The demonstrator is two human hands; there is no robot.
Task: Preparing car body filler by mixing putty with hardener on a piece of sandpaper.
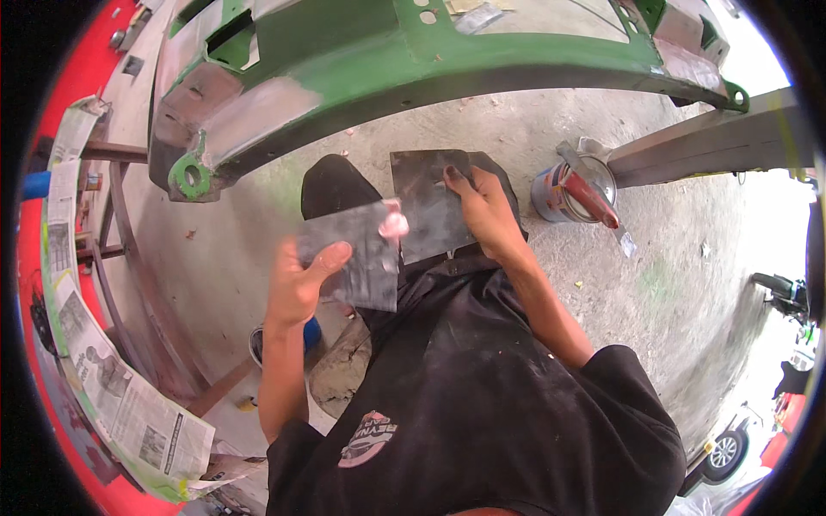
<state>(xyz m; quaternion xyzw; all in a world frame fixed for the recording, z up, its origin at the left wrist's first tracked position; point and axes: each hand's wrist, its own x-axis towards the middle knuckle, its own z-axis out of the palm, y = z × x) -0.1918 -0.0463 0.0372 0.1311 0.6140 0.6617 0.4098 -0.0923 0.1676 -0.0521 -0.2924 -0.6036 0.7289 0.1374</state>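
Observation:
My left hand (297,284) is closed on a thin grey rectangular plate (357,258), thumb on top and blurred fingers at its left edge. A dab of pink paste (393,224) sits near that plate's upper right corner, and smears mark its face. Slightly farther off, my right hand (489,211) pinches a darker grey plate (422,198) by its right side, the thumb pressed on its face. The two plates are close together above my lap; whether they touch I cannot tell.
Ahead stretches a curved green metal frame (361,99) with bare, sanded patches. At the right stands an opened can (551,202), a red-handled scraper (589,198) lying across it near a grey beam (705,142). Newspaper-masked red panels (129,413) and a brown stand (142,258) flank the left.

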